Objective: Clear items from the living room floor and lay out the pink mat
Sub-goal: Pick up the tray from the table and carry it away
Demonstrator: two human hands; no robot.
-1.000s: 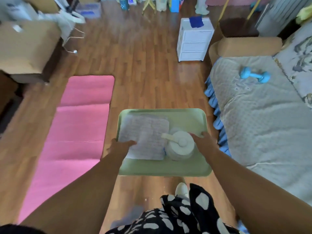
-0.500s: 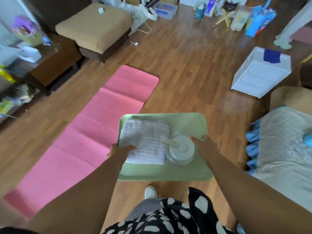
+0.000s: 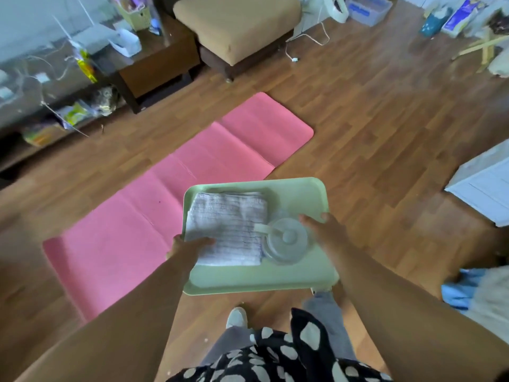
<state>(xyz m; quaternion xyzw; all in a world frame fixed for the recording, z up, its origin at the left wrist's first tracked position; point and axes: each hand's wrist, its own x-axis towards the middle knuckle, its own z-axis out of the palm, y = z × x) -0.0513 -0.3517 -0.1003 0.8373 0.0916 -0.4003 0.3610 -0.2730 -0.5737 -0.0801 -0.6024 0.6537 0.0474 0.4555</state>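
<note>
The pink mat (image 3: 176, 210) already lies unfolded and flat on the wooden floor (image 3: 371, 128), running from about 8 o'clock up toward 1 o'clock across the middle of the view, its fold creases visible but no part turned over; that half of the task looks done. What seems left is the clearing: the person stands just beside the mat's near edge and carries a pale green tray (image 3: 300, 194) at waist height, at about 6 o'clock from the view's centre. The left hand (image 3: 187, 248) grips the tray's left rim, its thumb pressed down on a folded white cloth (image 3: 228, 227) that lies on the tray's left half. The right hand (image 3: 326, 232) holds the right rim with its fingers curled over the edge, just beside a round clear lidded container (image 3: 285, 241) that touches the cloth. Judging by this, the tray is in mid-carry and has not yet been set anywhere. A tan ottoman (image 3: 237, 26) at 12 o'clock and a cluttered glass-topped bench (image 3: 49, 67) at 10 o'clock are the nearest surfaces. Cables and bags remain on the floor near 1 o'clock.
</note>
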